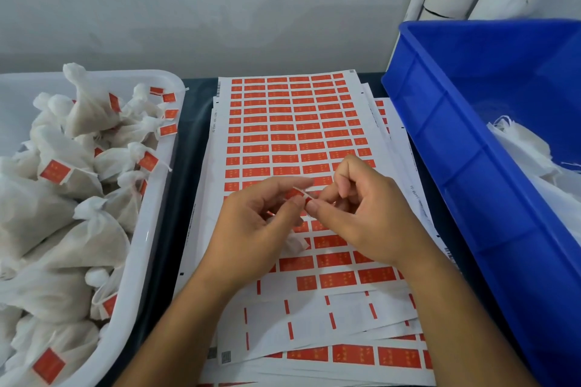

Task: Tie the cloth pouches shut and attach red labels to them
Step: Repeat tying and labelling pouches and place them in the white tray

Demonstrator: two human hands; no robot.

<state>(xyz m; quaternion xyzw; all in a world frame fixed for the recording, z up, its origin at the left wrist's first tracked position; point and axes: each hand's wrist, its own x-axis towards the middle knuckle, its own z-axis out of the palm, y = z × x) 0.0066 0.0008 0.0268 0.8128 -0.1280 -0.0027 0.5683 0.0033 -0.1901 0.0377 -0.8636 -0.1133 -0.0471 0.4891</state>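
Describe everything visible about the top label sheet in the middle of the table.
The top label sheet is white backing paper printed with rows of small red rectangular labels, lying flat on a fanned stack of similar sheets, between the white tray and the blue bin. Its far rows are full; several near rows are peeled, leaving white gaps with thin red strips. Barcode marks run along its edges. Both hands, left and right, hover over it.

Under both hands, white label sheets (292, 135) are showing a grid of red-orange labels with faint pale print. Left of the left hand (251, 229), a white tub (151, 229) is holding off-white cloth pouches (47, 229) wearing red tags. Right of the right hand (371, 217), a bright blue crate (456, 151) is holding white cloth.
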